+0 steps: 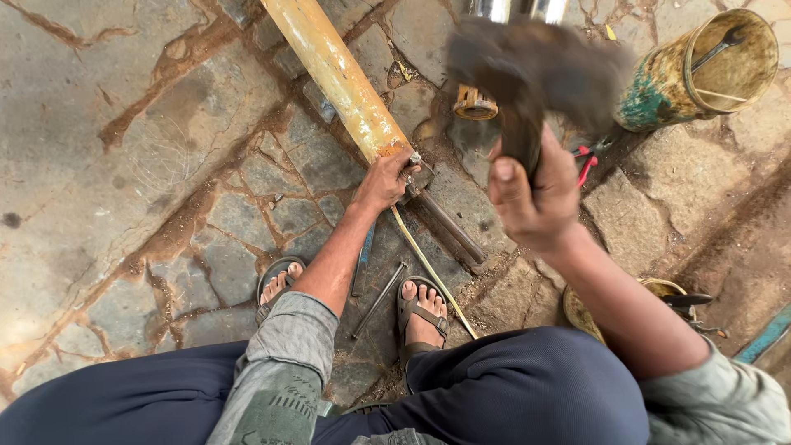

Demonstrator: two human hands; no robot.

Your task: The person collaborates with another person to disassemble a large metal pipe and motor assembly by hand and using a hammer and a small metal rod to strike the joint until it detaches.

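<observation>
Above rusty round pipe [342, 78] (pitted), hammer [535, 70].

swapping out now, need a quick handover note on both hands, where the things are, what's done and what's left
Left hand: gripping a small metal piece at the lower end of the yellow pipe, which lies on the stone floor.
Right hand: holding a hammer raised above the pipe end, blurred.
A dark metal bar lies by the pipe end, a rusty can to the right.
Done: pipe end steadied, hammer up.
Left: cannot tell how much pounding remains.
</observation>
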